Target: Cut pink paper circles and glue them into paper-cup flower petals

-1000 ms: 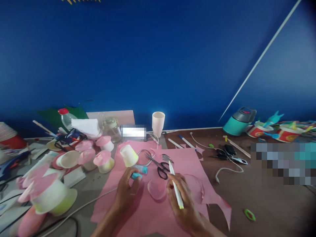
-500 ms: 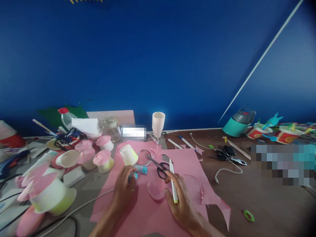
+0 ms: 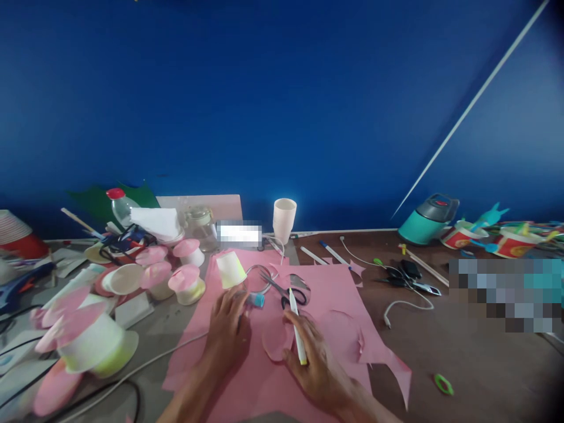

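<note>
A: Head view, the only one. The left hand (image 3: 229, 332) lies flat on the pink sheet (image 3: 335, 305), fingers spread, its fingertips touching a small teal-capped tube (image 3: 255, 300). The grip is not closed on the tube, only against it.

B: And the right hand (image 3: 315, 364)?

A: It has a white marker (image 3: 297, 329) closed between thumb and fingers, the yellow end toward the wrist. Just beside it, between the two hands, lies a cut pink disc (image 3: 274, 341) on the sheet.

B: What could slip?

A: I'd judge the disc: loose and light, one brush of the right palm could slide or crease it. The tube is round, so a nudge from the left fingertips could roll it toward the scissors (image 3: 288, 292) lying just beyond.

B: Any other hazards?

A: The scissors lie near both hands with blades pointing away left; a careless reach could catch them. A tipped paper cup (image 3: 231, 270) lies just past the left fingers, easily knocked. A white cable (image 3: 145, 367) runs along the counter (image 3: 476, 352) under the sheet's left edge and could drag the sheet if snagged.
</note>
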A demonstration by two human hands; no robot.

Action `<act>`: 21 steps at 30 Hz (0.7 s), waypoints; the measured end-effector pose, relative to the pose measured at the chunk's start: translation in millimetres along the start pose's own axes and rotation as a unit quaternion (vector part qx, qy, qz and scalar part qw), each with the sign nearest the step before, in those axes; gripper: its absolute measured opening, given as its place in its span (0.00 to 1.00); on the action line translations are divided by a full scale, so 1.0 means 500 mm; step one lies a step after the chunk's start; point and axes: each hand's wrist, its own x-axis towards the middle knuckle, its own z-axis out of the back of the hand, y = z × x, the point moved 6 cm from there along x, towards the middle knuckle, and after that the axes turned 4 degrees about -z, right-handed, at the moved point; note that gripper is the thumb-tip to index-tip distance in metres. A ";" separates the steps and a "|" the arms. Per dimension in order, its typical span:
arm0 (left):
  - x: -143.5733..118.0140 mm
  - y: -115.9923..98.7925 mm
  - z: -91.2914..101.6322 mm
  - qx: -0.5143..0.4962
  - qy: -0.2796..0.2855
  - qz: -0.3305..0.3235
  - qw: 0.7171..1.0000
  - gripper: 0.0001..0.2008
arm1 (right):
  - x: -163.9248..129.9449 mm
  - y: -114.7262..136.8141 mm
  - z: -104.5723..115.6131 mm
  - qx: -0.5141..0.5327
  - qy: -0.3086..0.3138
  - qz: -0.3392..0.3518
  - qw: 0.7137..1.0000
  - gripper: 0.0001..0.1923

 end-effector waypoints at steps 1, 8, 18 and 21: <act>0.000 0.003 -0.002 0.013 0.003 0.006 1.000 0.20 | -0.001 0.001 -0.001 -0.002 0.003 0.002 1.000 0.32; -0.002 0.016 -0.008 0.077 0.029 0.062 0.995 0.21 | 0.000 0.001 0.002 0.039 0.020 -0.019 0.999 0.31; -0.002 0.052 -0.013 0.065 0.008 0.076 0.995 0.22 | -0.012 0.003 0.002 0.056 0.069 0.001 0.996 0.35; -0.001 0.059 -0.011 0.049 0.011 0.100 0.994 0.20 | -0.017 0.002 -0.003 0.059 0.086 0.014 0.994 0.38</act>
